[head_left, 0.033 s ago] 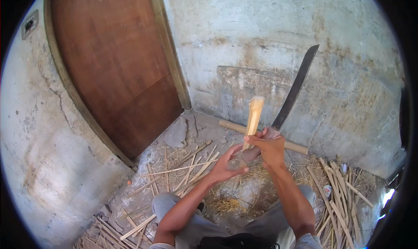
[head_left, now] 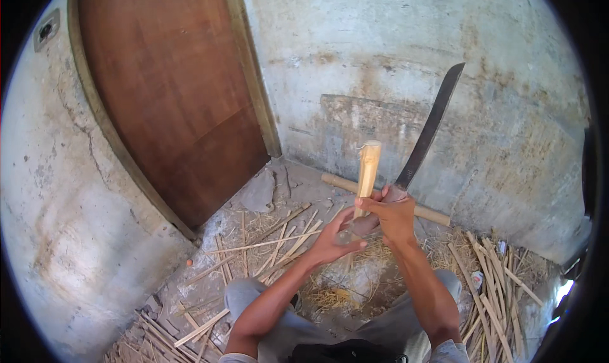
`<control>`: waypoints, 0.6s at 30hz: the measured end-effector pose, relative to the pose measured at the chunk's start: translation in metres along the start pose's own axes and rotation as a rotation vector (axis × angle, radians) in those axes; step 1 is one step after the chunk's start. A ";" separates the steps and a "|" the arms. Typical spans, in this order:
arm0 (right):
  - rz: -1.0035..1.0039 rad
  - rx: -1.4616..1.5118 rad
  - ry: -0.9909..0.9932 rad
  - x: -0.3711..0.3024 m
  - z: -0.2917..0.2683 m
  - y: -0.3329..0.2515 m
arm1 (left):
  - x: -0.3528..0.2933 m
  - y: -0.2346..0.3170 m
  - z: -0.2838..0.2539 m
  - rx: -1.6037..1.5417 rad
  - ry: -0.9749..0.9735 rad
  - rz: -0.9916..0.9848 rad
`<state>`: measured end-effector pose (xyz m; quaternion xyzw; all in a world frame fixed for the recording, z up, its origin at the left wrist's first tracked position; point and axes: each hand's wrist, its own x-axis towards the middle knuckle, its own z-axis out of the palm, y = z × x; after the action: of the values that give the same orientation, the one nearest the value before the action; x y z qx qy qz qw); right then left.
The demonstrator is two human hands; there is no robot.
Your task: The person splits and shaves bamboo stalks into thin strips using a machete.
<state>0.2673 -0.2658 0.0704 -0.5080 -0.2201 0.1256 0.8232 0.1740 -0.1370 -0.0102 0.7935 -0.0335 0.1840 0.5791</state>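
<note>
My right hand is closed round the handle of a machete, its long dark blade pointing up and to the right. The same hand's thumb and fingers pin a pale, stripped piece of wood that stands nearly upright beside the handle. My left hand is cupped at the handle's butt end, thumb and fingers apart. A small see-through, blurred patch shows between those fingers; I cannot make out what it is. Both hands are held above my spread knees.
Split sticks lie heaped at the right, and more are scattered at the left. A round pole lies along the wall. Shavings cover the floor between my legs. A flat stone sits near the brown door.
The view has shifted very slightly. My left thumb and fingers have spread a little at the butt of the handle; the right hand keeps its hold.
</note>
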 end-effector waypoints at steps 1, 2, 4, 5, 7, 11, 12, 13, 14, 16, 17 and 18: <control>-0.006 -0.001 -0.064 -0.003 0.008 0.003 | 0.001 0.003 0.003 -0.047 0.046 0.077; 0.006 -0.006 -0.078 -0.005 0.014 0.005 | 0.000 -0.005 0.005 -0.051 0.064 0.071; 0.055 -0.170 -0.117 -0.007 0.024 0.002 | 0.003 -0.025 0.001 -0.195 0.034 0.033; 0.059 -0.180 -0.124 -0.008 0.025 0.000 | 0.002 -0.032 0.000 -0.204 0.042 0.034; 0.072 -0.171 -0.235 -0.012 0.022 -0.012 | -0.001 -0.038 -0.003 0.025 0.136 0.038; 0.166 -0.449 -0.304 -0.036 0.006 -0.075 | -0.009 -0.050 0.001 -0.095 0.171 0.003; 0.203 -0.544 -0.309 -0.042 0.008 -0.091 | -0.014 -0.048 0.002 -0.026 0.213 0.005; 0.241 -0.637 -0.315 -0.048 0.008 -0.102 | -0.021 -0.047 0.003 0.045 0.256 0.004; 0.249 -0.638 -0.310 -0.052 0.010 -0.107 | -0.025 -0.052 0.003 0.041 0.250 -0.002; 0.251 -0.779 -0.387 -0.062 0.015 -0.116 | -0.027 -0.058 0.005 0.009 0.249 0.029; 0.255 -0.780 -0.380 -0.067 0.014 -0.116 | -0.030 -0.060 0.009 0.006 0.242 0.028; 0.191 -0.798 -0.357 -0.070 0.014 -0.115 | -0.029 -0.057 0.009 0.008 0.234 0.018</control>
<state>0.1979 -0.3374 0.1620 -0.7741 -0.3422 0.1921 0.4967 0.1643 -0.1311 -0.0740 0.7685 0.0279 0.2807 0.5744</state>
